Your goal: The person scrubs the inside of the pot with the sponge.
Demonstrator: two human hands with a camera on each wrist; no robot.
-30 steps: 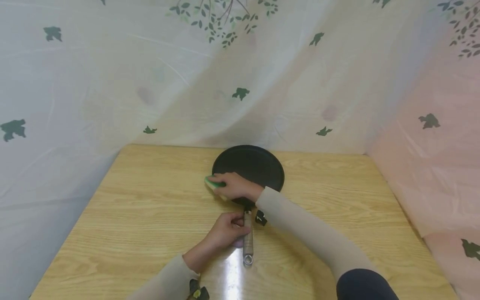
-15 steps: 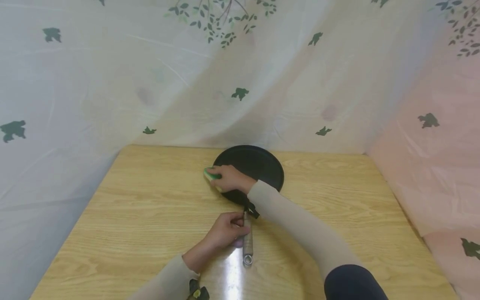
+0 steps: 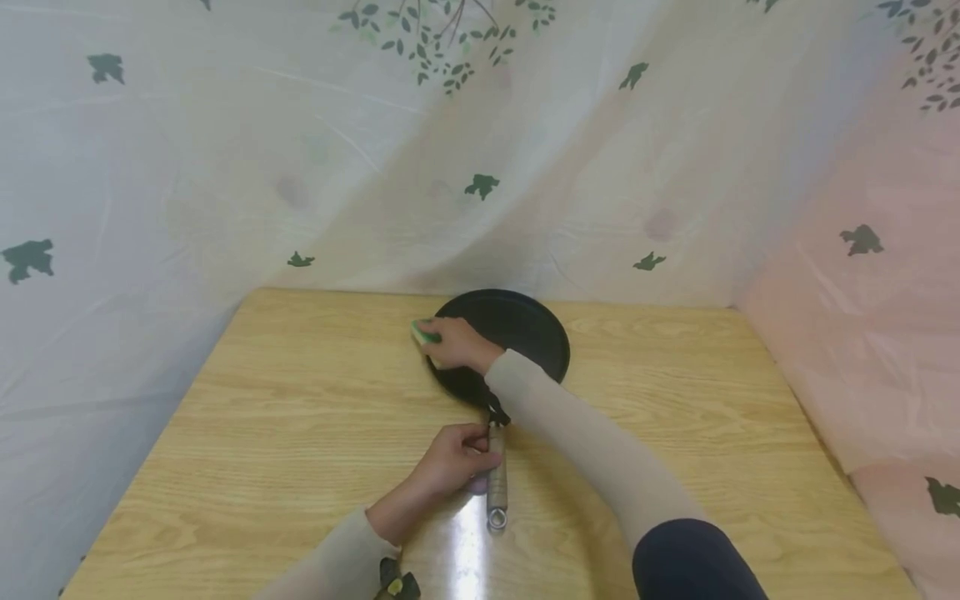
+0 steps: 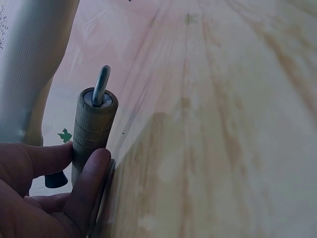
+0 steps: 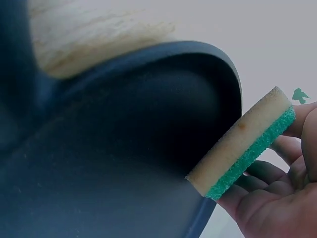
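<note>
A flat black frying pan [image 3: 517,329] lies on the wooden table, its wood-look handle [image 3: 497,492] pointing toward me and ending in a metal ring. My left hand [image 3: 448,461] pinches that handle between thumb and fingers; the left wrist view shows the grip close to the handle [image 4: 94,124]. In my right hand [image 3: 459,343] is a sponge [image 3: 425,333] at the pan's left rim. Up close, the sponge [image 5: 245,144] has a pale yellowish foam side facing the pan and a green scouring side toward the palm. Part of the pan is hidden under my right forearm.
The wooden table [image 3: 300,400] extends to both sides of the pan. A pale curtain [image 3: 375,167] with leaf prints hangs right behind the table's far edge, and a pinkish one [image 3: 885,333] hangs along the right.
My right hand has slid the sponge away from me along the pan's left rim, the forearm shifting left with it. The left hand and the handle have stayed in place.
</note>
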